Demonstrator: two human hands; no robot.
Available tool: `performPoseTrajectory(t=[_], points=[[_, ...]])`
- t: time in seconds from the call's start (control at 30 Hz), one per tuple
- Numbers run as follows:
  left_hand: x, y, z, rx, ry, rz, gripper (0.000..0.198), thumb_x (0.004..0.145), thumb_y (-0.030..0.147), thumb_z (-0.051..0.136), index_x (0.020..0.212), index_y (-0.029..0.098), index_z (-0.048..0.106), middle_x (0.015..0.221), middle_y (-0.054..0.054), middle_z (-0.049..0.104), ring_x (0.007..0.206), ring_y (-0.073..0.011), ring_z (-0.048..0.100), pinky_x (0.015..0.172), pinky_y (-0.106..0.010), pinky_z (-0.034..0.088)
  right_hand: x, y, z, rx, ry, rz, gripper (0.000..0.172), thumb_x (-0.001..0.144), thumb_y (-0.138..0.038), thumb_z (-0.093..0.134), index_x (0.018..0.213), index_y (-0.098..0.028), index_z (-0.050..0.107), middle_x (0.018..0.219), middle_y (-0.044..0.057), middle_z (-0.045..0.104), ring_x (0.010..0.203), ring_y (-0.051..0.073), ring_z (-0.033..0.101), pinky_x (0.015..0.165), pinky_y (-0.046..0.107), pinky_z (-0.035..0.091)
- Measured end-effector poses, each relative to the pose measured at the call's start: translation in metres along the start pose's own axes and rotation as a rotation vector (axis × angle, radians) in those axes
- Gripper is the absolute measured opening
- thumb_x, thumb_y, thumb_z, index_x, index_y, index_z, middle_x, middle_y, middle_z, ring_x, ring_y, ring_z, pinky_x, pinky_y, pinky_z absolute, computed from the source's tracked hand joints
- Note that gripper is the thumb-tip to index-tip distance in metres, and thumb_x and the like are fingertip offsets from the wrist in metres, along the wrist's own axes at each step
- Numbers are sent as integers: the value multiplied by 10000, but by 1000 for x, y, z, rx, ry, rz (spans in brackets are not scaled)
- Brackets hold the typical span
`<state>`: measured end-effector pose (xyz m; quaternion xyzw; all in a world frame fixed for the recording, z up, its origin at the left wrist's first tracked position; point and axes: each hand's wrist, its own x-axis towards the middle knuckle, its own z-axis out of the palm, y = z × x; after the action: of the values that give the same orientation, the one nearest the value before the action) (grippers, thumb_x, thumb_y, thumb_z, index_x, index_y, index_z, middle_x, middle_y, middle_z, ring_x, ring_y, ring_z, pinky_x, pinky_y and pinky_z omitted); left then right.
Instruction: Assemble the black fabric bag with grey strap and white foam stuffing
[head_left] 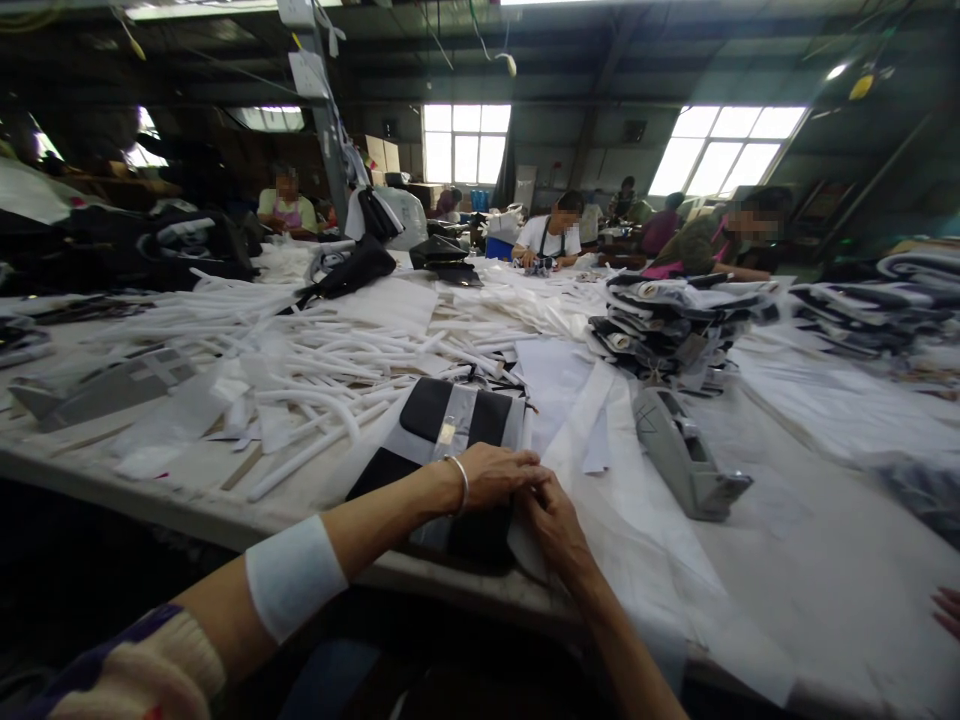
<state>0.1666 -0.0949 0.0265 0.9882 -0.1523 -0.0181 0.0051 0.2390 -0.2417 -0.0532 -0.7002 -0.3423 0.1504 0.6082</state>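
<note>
L arm [390,514]: silvery bracelet [463,485], lt-blue rect. patch [296,577], cream/purple knit sleeve [142,672]

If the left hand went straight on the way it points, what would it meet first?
Probably the right hand: the left hand seems to touch it, though depth is unclear where their fingers overlap.

No words, brands or numbers readable. Grey plastic tape dispenser [688,462]: dark angular line marks on side, undecipherable. Small pale-gold rectangular patch [447,434] on black-and-grey flat bag [424,406]: too blurred to read.
</note>
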Motion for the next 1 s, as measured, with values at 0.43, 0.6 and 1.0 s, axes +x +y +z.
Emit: performPoseTrajectory(t=[0.43, 0.6, 1.0], points=[[31, 3, -1, -11, -245, -52, 308, 801, 187, 615, 1098, 261, 644, 1180, -89, 601, 844, -264, 700, 637, -343, 540, -22, 1, -14, -109, 61, 184, 322, 735, -469, 699, 907, -196, 693, 834, 50, 721, 784, 254, 672, 744, 348, 515], [39, 3, 5, 16, -261, -29, 258, 841, 218, 564, 1061, 284, 682, 1113, -95, 626, 825, -291, 699, 605, -358, 530, -20, -5, -20, -149, -28, 192, 201, 733, -387, 690, 816, -203, 688, 765, 26, 710, 744, 245, 661, 687, 324, 495], [16, 4, -16, 14, -168, 25, 204, 807, 175, 569, 997, 238, 606, 1070, -57, 620, 768, -241, 698, 545, -314, 508, -30, -13, -23, -185, -94, 207, 277, 631, -252, 707, 902, -206, 675, 764, 3, 710, 604, 184, 617, 559, 263, 450]])
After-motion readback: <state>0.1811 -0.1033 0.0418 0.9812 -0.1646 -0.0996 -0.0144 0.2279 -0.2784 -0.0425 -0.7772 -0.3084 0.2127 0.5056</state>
